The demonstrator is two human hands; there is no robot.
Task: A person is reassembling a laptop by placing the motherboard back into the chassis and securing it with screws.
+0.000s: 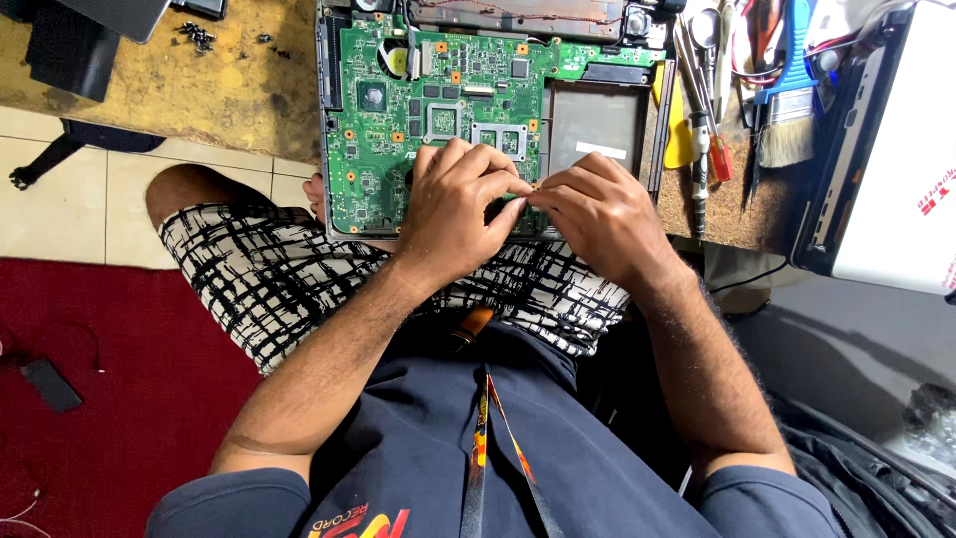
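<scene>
Head view: an opened laptop chassis rests half on the person's lap, half on the worn workbench. Its green motherboard lies exposed. The left hand and right hand meet at the board's near edge, fingertips pinched together on a small part hidden beneath them; what it is cannot be told.

Risks, as judged:
- The chassis could tip off the lap if pressed on its near edge.
- Excess pull could tear a small connector.
- Loose screws at far left could scatter.

A brush and screwdriver lie to the right, apart from both hands.
</scene>
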